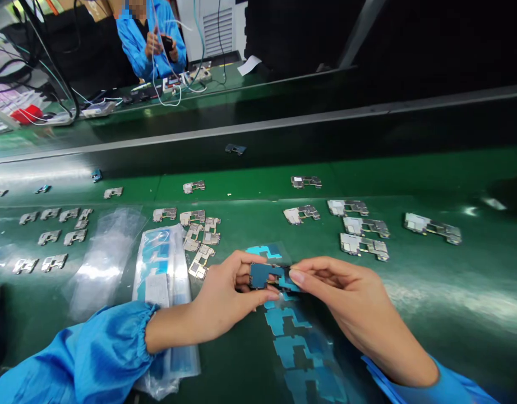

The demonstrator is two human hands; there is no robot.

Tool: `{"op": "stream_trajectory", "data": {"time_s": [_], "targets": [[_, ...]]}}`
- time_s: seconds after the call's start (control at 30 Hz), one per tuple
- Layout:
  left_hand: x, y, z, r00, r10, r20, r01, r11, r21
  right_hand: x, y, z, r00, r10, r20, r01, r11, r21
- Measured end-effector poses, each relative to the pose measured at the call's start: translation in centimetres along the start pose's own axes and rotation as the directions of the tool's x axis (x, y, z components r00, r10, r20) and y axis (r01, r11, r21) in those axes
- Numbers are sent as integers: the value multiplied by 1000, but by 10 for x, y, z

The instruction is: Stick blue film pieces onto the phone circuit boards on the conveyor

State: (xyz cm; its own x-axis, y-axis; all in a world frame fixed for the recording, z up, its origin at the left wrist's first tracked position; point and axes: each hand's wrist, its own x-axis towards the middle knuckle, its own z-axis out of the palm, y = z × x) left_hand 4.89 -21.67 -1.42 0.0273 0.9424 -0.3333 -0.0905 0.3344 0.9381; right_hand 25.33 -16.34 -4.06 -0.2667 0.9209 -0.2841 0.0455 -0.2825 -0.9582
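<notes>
A small circuit board with a dark blue face is held up between both hands. My left hand grips its left end, thumb below and fingers above and behind. At the right end, my right hand pinches the board between thumb and fingers; a lighter blue film piece shows there, and I cannot tell whether it is stuck down. Under the hands lies a clear sheet with several blue cut-out film stickers, shaped like the boards. One more blue sticker shows just beyond my left fingertips.
Several bare circuit boards lie at left, beside my left hand and at right. Plastic bags and a bag of blue film rest left on the green table. Beyond a raised ledge, a person holds a dark object.
</notes>
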Motion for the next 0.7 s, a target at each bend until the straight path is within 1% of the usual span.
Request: {"op": "stream_trajectory", "data": {"time_s": [0.1,0.23,0.33,0.37,0.47,0.57,0.63,0.7], "targets": [[2,-2,-1,1000,-5,-8,6,1000,15,3,-3,2,1000,-1,6,0,1000,24],[1,-3,0,1000,2,-11,-1,999,52,1,-16,11,998,13,58,-21,988,151],[1,-5,-2,996,15,-83,-6,995,103,2,-23,17,999,18,45,-25,985,172],[3,-5,-4,994,31,-108,-18,993,119,4,-23,18,999,20,39,-27,983,182],[10,-7,-12,993,60,-106,-41,983,179,11,-19,17,999,23,39,-32,973,230],[12,-7,-19,992,50,-118,-20,971,239,14,-15,15,998,14,58,-30,957,289],[10,-7,-20,987,65,-150,-22,963,269,15,-12,16,997,10,79,-35,946,322],[9,-9,-18,976,123,-180,-66,954,292,18,-8,16,995,8,102,-43,938,345]]}}
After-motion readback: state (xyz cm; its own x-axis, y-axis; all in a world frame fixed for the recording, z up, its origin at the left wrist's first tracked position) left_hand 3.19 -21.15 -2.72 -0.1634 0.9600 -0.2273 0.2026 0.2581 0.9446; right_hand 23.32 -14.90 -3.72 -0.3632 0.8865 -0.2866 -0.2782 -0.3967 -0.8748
